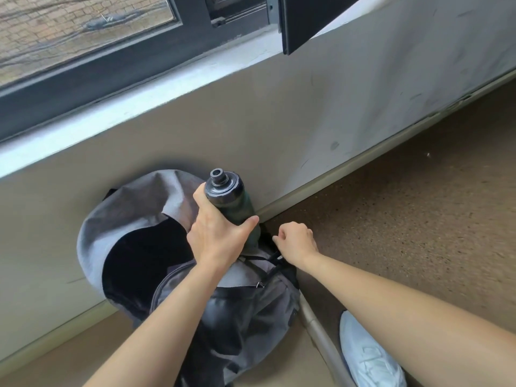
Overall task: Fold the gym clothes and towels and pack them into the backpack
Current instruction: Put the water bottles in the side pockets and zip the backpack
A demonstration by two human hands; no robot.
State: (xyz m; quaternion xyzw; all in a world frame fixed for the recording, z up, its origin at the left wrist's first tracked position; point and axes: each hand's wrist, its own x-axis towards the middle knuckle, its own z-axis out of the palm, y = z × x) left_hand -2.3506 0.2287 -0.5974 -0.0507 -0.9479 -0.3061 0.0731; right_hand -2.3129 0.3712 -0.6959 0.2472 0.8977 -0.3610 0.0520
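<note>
Head view: left hand (217,236) grips bottle (224,192) upright, spout up; right hand (297,241) pinches side pocket of backpack (131,208).

The backpack (131,213) is matt grey woven cloth, with a darker, faintly shiny panel low on its front and black webbing straps. The bottle (226,191) has a glossy dark plastic cap over a duller dark green body. The wall (279,113) is matt, scuffed paint; the window frame (83,79) smooth dark metal; the floor (405,219) brown, speckled and grainy; the shoe (368,356) white knitted cloth
</note>
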